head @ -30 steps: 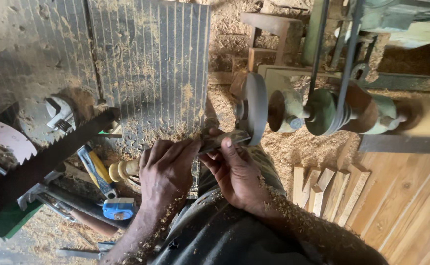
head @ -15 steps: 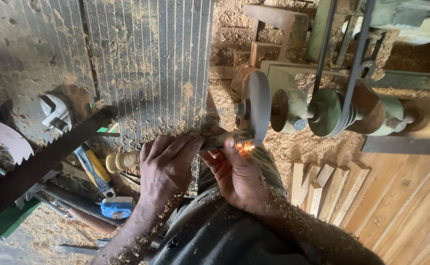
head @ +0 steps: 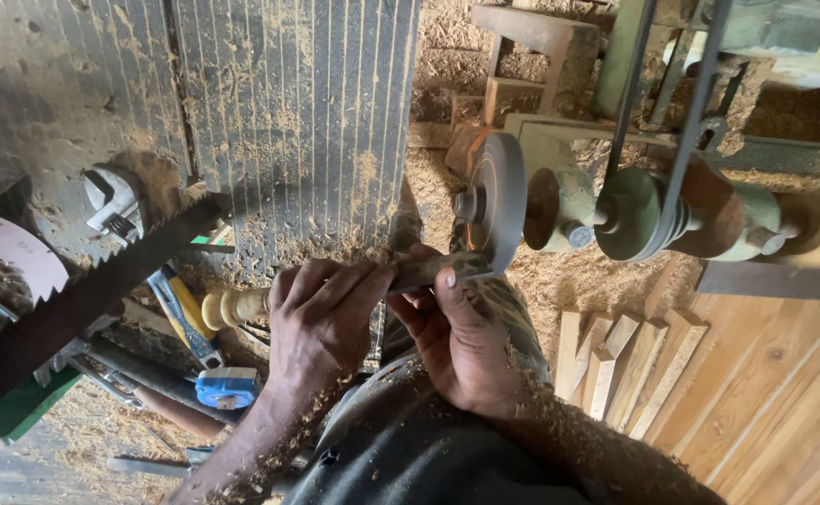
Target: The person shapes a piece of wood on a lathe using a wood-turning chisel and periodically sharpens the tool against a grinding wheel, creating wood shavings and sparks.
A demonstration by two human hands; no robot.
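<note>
1. Work in hand: a chisel [head: 335,285] w/ turned wooden handle is held against a grinding wheel [head: 492,201], seen from the head cam looking down.
2. Left hand [head: 321,323]: fingers curled shut round the chisel shaft just past the handle, knuckles up; firm wrap, no gap visible.
3. Right hand [head: 457,341]: closed in a pinch-type hold on the blade end, thumb on top, fingers beneath, steering the tip.
4. Chisel position: lies roughly level, handle knob out at 9 o'clock of the left hand, blade tip at about 1 o'clock of the right hand, touching or just beside the wheel's lower rim at about 6 o'clock; exact contact can't be told.
5. Wheel sits on a shaft w/ a green pulley [head: 644,215] at its 3 o'clock, belt running up out of view.
6. Progress, as a judgement: sharpening looks mid-way. Blade is presented to the wheel and both hands are set, so approach and grip are done. No sparks visible in this view; edge condition too small to read, so how much grinding is left can't be told.
7. Round about: saw blade [head: 82,290] at 9 o'clock of the hands, blue tape measure [head: 227,385] at 8 o'clock, wooden wedges [head: 625,360] at 3 o'clock; sawdust all over.
</note>
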